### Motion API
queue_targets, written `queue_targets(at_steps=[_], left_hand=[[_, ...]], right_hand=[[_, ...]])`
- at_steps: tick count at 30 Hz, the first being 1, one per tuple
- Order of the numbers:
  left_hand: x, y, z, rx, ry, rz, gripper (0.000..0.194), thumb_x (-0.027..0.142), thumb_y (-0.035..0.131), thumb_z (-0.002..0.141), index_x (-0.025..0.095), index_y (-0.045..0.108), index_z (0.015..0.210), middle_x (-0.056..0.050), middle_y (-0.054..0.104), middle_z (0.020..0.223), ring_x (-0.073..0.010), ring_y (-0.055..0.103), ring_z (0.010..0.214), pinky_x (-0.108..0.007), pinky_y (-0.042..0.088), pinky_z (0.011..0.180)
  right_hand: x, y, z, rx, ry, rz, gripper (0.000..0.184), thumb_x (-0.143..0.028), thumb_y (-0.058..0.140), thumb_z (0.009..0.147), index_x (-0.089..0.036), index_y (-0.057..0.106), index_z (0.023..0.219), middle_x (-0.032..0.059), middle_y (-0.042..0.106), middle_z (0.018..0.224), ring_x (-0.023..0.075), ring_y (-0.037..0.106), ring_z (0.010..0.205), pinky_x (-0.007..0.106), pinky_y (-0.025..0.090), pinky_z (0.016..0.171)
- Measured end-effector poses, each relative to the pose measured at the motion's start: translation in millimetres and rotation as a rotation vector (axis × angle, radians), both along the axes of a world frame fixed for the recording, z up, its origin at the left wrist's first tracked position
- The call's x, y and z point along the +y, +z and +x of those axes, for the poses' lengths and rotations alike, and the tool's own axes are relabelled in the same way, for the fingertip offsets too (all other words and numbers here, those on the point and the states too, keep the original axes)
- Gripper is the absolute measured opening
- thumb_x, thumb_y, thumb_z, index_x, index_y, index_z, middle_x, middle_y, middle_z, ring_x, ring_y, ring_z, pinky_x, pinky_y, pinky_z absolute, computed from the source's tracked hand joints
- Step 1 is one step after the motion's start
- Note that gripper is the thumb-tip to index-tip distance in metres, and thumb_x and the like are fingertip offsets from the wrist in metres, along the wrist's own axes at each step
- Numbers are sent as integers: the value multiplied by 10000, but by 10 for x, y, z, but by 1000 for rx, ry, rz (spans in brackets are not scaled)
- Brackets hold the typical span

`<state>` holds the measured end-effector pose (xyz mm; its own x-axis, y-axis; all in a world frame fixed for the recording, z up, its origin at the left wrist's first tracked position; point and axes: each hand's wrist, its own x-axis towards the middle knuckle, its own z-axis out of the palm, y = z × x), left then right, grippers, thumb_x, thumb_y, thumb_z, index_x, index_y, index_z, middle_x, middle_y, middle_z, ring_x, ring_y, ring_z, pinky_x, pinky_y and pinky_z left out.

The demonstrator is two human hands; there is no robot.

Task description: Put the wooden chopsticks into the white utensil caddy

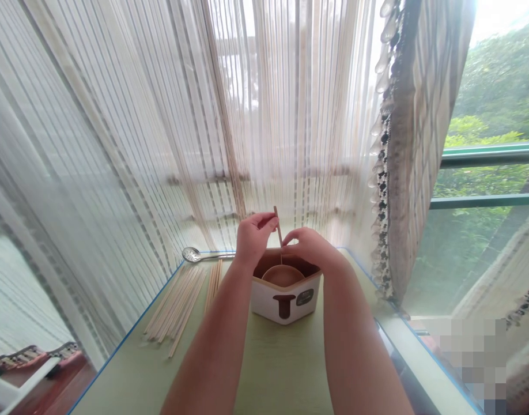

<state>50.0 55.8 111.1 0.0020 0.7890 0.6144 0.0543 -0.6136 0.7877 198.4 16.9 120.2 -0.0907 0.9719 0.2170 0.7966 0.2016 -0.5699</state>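
Note:
A slim brown chopstick (278, 226) stands nearly upright, leaning slightly left, over a white utensil box (267, 301) with a brown inside. My left hand (254, 236) pinches it near the top. Lower down, the closed fingers of my right hand (306, 246) are at the same chopstick, just above the box's back rim. Its paler lower end reaches down into the box. A rounded brown piece (284, 276) shows inside the box, and the front wall has a T-shaped cutout and a dark oval label.
Several pale chopsticks (178, 305) lie loosely on the table left of the box, with a few darker sticks (213, 282) beside them. A metal slotted spoon (191, 254) lies at the back edge, its handle running behind my left wrist. Sheer curtains (195, 115) hang behind the table.

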Motion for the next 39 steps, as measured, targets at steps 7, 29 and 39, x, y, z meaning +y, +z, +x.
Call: queue_targets(at_steps=[7,29,39], left_hand=[[-5,-19,-3,55,4,-34,272,360,664,704,163,707,886,-70,698,797,-173,647,705,-356,535,706],[79,-22,-73,77,-38,-47,241,286,675,688,180,696,903,-70,685,872,-184,634,789,-389,523,763],[-80,117,-409,67,167,-5,259,339,652,707,178,695,905,-72,686,856,-181,630,743,-343,527,697]], right_hand=[[-12,10,-20,99,-14,43,182,-303,609,750,-226,713,878,34,689,898,145,604,751,228,425,650],[109,-6,-66,63,-42,4,172,-307,644,711,-227,721,843,31,696,840,147,610,725,222,415,607],[-147,297,-108,5,-77,229,235,-377,615,749,-217,707,894,49,674,907,182,600,826,275,432,715]])
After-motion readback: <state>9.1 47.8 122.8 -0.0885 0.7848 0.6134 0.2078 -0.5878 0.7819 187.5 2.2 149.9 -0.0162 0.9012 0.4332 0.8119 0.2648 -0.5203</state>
